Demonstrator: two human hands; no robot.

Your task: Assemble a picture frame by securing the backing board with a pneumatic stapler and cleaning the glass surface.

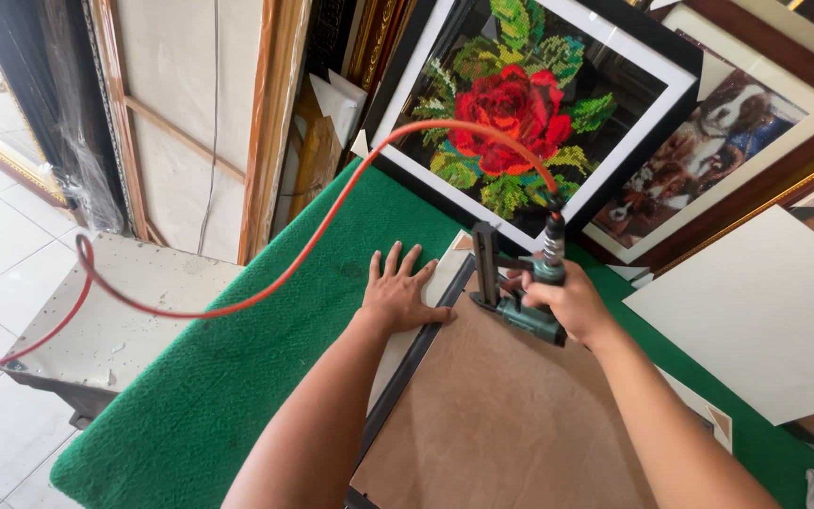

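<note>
Bright even daylight, soft shadows, sharp focus (edges slightly bowed)

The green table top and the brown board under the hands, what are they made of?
The green table cover looks like carpet or felt: fuzzy, matte, with a nubby weave. The brown board looks like hardboard or thick card: flat, smooth, dull, no grain. The left hand presses near its edge; the right hand holds a green stapler-like tool.
</note>
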